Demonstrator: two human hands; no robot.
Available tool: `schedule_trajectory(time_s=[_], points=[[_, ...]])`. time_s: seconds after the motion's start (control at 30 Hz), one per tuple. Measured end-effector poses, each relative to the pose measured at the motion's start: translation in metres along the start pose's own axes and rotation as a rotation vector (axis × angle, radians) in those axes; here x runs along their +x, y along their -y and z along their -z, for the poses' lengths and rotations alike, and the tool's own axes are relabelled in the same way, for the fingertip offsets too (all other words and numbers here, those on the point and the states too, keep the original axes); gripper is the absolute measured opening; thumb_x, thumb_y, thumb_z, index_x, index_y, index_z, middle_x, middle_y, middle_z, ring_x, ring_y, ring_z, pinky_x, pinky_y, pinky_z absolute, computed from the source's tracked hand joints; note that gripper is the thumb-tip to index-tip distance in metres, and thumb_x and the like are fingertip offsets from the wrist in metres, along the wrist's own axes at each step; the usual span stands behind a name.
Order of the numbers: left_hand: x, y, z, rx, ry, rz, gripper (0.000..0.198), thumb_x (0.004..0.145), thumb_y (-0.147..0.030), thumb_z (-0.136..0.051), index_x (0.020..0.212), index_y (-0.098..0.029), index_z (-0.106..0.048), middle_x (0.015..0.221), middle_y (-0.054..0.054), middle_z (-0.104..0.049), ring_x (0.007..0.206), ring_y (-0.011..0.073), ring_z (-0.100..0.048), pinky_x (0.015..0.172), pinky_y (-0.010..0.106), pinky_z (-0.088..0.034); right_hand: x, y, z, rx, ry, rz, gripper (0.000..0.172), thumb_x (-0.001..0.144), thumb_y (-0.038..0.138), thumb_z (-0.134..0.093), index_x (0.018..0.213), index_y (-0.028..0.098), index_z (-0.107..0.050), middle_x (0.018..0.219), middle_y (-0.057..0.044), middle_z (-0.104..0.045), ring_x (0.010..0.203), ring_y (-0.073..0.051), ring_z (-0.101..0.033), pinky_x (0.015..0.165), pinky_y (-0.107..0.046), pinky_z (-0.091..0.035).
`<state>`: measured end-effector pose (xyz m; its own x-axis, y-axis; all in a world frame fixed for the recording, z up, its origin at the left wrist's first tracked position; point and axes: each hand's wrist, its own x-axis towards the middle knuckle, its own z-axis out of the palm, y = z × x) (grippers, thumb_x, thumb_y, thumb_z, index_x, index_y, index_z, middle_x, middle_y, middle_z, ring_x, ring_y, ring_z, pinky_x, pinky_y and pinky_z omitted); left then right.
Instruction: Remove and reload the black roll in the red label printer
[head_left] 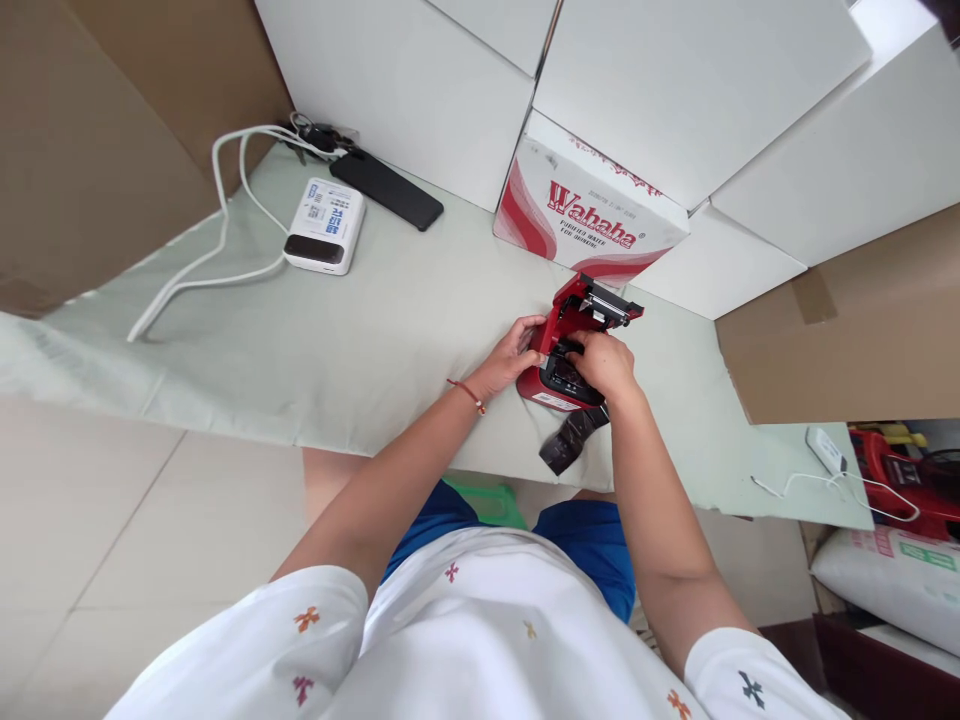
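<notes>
On the counter (431,345), we find the red device (559,376) directly between both hands, lid (609,306) raised, the left hand (516,352) grasping its left side, the right hand (607,362) reaching inside, its grip hidden from us.

From head height, one camera looks forward and down across the table (420,330).

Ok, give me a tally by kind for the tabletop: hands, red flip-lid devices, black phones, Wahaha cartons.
Left hand and right hand: 2
Red flip-lid device: 1
Black phone: 1
Wahaha carton: 1
Total: 5
</notes>
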<state>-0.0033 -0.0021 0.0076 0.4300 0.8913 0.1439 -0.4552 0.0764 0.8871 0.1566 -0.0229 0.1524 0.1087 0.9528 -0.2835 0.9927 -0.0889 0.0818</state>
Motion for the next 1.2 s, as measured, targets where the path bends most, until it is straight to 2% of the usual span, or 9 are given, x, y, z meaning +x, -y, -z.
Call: schedule_trajectory(time_s=[0.2,0.47,0.73,0.93,1.07,1.13,1.2], points=[[0.0,0.0,-0.002,0.044,-0.053,-0.018,0.068,0.076,-0.032,-0.073,0.14,-0.021,-0.052,0.157,0.014,-0.056,0.15,0.0321,-0.052,0.132,0.054,-0.033,0.001,-0.003,-0.007,0.044,-0.067,-0.023,0.044,0.098,0.038,-0.066,0.141,0.035,-0.072,0.141,-0.005,-0.076,0.125,-0.032,-0.071,0.098,-0.043,-0.055],[0.002,0.003,0.001,0.063,-0.029,-0.045,0.065,0.078,-0.032,-0.071,0.139,-0.022,-0.052,0.15,0.012,-0.061,0.144,0.0292,-0.056,0.127,0.05,-0.039,0.002,-0.003,-0.016,0.14,-0.161,-0.087,0.043,0.096,0.036,-0.069,0.139,0.033,-0.071,0.14,-0.004,-0.076,0.126,-0.03,-0.07,0.101,-0.042,-0.055],[0.003,0.006,0.004,0.109,-0.019,-0.063,0.064,0.08,-0.034,-0.069,0.14,-0.022,-0.051,0.156,0.013,-0.057,0.149,0.0289,-0.052,0.129,0.048,-0.037,0.001,-0.002,-0.012,0.099,-0.124,-0.044,0.047,0.099,0.036,-0.067,0.145,0.031,-0.07,0.151,-0.007,-0.068,0.127,-0.032,-0.069,0.1,-0.042,-0.055],[0.003,0.012,0.006,0.122,-0.051,-0.054,0.064,0.079,-0.037,-0.07,0.138,-0.022,-0.052,0.158,0.014,-0.056,0.151,0.0293,-0.051,0.132,0.05,-0.034,0.002,-0.001,-0.002,0.124,-0.1,-0.014,0.042,0.098,0.028,-0.067,0.14,0.024,-0.069,0.14,-0.012,-0.074,0.123,-0.034,-0.07,0.098,-0.042,-0.054],[0.002,0.013,0.006,0.158,-0.059,-0.059,0.061,0.084,-0.042,-0.07,0.138,-0.022,-0.052,0.16,0.014,-0.054,0.151,0.0296,-0.052,0.128,0.051,-0.039,-0.008,-0.008,0.003,0.29,-0.142,0.051,0.039,0.094,0.023,-0.068,0.133,0.019,-0.068,0.129,-0.013,-0.076,0.117,-0.031,-0.07,0.098,-0.041,-0.053],[0.001,0.012,0.006,0.148,-0.063,-0.055,0.061,0.084,-0.042,-0.071,0.138,-0.022,-0.053,0.159,0.014,-0.055,0.15,0.0298,-0.053,0.128,0.051,-0.039,-0.022,-0.019,0.007,0.489,-0.166,0.133,0.034,0.091,0.023,-0.068,0.124,0.018,-0.069,0.122,-0.011,-0.077,0.108,-0.027,-0.07,0.095,-0.039,-0.054],[0.0,0.01,0.005,0.121,-0.066,-0.04,0.061,0.083,-0.041,-0.072,0.138,-0.022,-0.054,0.157,0.014,-0.057,0.149,0.0302,-0.053,0.128,0.051,-0.039,-0.042,-0.039,0.01,0.77,-0.188,0.192,0.033,0.089,0.028,-0.07,0.121,0.018,-0.069,0.121,-0.009,-0.076,0.095,-0.022,-0.07,0.085,-0.035,-0.055]])
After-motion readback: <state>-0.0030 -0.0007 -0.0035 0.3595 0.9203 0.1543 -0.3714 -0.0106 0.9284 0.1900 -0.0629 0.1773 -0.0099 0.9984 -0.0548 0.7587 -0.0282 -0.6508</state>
